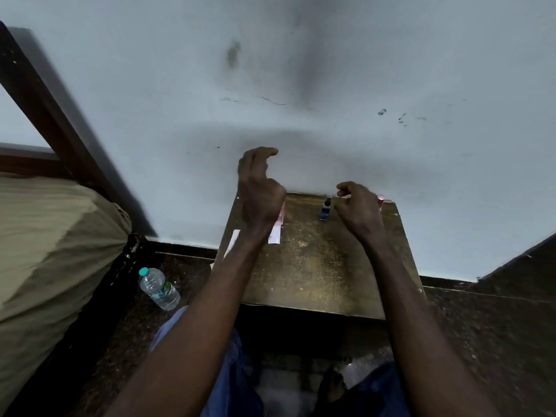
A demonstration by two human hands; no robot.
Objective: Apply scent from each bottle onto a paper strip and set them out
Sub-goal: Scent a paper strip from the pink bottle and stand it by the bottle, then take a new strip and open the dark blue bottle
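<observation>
Pinching what looks like a paper strip [346, 196] by the blue bottle [325, 209], the right hand [358, 209] seems mid-scenting, left hand [258, 188] loosely curled, empty; next comes laying it on the worktop [316, 266].

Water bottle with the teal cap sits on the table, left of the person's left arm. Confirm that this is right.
Not right. The water bottle with the teal cap sits on the floor beside the table, not on it. It is left of the person's left arm, as stated. The head view shows this.
</observation>
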